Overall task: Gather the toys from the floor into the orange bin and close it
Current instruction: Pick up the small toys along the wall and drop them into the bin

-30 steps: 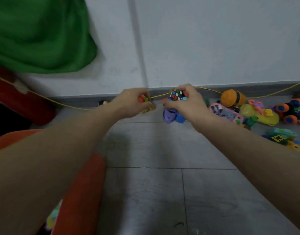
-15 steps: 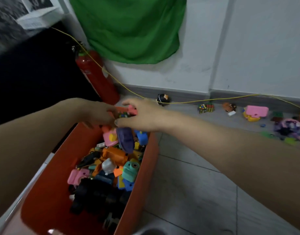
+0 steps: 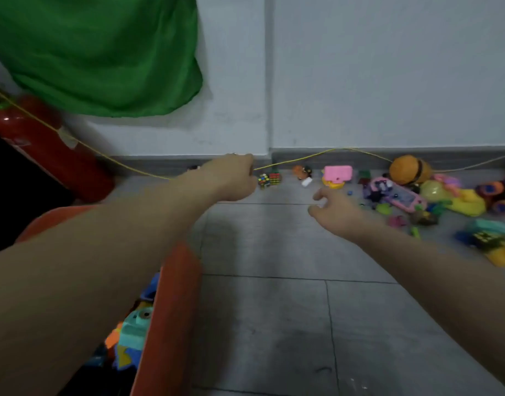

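The orange bin [image 3: 171,295] stands at the lower left, partly under my left forearm, with several toys [image 3: 137,324] inside. My left hand [image 3: 231,178] reaches out just left of two puzzle cubes [image 3: 269,179] by the wall; its fingers curl down out of sight. My right hand [image 3: 337,212] hovers over the floor with its fingers spread and holds nothing. Loose toys lie on the floor to the right: a small orange figure [image 3: 302,171], a pink toy [image 3: 337,174], a round orange toy [image 3: 409,169], a pink handheld game [image 3: 399,195] and a yellow toy [image 3: 459,201].
A red fire extinguisher [image 3: 54,150] leans at the left below a green cloth [image 3: 97,52]. A yellow cord [image 3: 302,158] runs along the skirting. A teal and yellow toy [image 3: 491,238] lies at the far right. Grey floor tiles [image 3: 274,324] fill the foreground.
Both hands carried toys from the floor to the bin, let them go there, and have swung back out toward the toys by the wall. The purple toy and the cube have left my right hand.
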A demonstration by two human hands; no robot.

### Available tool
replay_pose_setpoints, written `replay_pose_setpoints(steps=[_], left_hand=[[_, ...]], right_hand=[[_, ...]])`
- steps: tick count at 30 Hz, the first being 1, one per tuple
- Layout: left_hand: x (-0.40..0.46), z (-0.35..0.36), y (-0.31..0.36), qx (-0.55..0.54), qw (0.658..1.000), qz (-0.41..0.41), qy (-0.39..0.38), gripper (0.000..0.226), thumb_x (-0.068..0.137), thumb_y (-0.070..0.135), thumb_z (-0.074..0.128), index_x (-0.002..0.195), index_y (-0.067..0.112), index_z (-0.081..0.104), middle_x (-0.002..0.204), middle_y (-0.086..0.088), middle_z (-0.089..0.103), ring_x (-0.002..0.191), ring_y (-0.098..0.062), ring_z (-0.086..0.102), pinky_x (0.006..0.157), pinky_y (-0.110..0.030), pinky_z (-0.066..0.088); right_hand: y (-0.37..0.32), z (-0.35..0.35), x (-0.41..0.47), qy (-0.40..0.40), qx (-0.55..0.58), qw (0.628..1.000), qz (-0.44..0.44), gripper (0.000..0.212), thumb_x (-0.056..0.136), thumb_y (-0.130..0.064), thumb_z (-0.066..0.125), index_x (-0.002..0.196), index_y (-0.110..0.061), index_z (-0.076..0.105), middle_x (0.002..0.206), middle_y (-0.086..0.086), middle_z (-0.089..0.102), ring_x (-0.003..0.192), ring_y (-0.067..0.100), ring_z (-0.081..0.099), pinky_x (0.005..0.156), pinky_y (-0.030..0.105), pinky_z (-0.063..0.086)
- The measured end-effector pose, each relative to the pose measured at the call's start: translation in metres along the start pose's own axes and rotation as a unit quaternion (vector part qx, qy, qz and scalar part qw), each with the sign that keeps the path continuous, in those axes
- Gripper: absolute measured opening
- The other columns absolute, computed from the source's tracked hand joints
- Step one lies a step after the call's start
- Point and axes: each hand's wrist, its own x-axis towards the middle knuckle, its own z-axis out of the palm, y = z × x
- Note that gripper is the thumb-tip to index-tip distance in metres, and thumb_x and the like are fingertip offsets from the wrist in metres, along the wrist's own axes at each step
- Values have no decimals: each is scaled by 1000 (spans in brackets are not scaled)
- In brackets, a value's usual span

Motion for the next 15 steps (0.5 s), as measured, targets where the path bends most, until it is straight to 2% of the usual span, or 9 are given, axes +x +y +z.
replay_pose_setpoints(steps=[2,4,5,9,13,15], left_hand=[[24,21,35,-9,999,25,-47,24,94,34,46,112,18,49,117,-6,55,100,-27,50,85,-36,44],[44,50,80,-6,992,60,-107,47,95,36,48,137,17,40,137,-12,48,119,-31,51,96,-39,44],[52,64,100,-16,989,59,-131,54,95,37,48,143,17,34,143,-14,43,125,-33,48,100,-40,43],[72,108,141,-26,987,50,-148,66,93,35,51,150,25,20,151,-16,29,133,-37,38,104,-49,39],[89,140,169,-28,985,40,-167,78,91,41,54,152,33,7,159,-11,13,141,-36,20,107,-55,30],[97,149,177,-26,988,44,-147,86,88,46,57,153,36,1,161,-10,7,144,-36,16,111,-56,26]], right_hand=[[46,-18,-8,11,-64,997,46,47,89,-31,62,133,-17,51,118,16,61,110,32,59,89,33,46],[90,-37,-17,11,-118,988,97,60,87,-35,64,142,-20,43,140,18,46,126,34,48,102,37,42],[111,-47,-21,12,-133,983,127,64,86,-38,64,143,-23,40,145,18,38,128,36,45,104,40,40],[175,-64,-24,45,-181,963,197,74,84,-51,62,148,-33,28,144,16,32,131,42,35,103,49,40],[219,-66,-16,114,-171,944,259,79,83,-64,52,150,-38,19,153,14,17,142,36,17,109,53,30],[236,-71,-10,154,-195,934,257,80,84,-69,47,150,-37,16,156,15,12,144,36,12,111,57,26]])
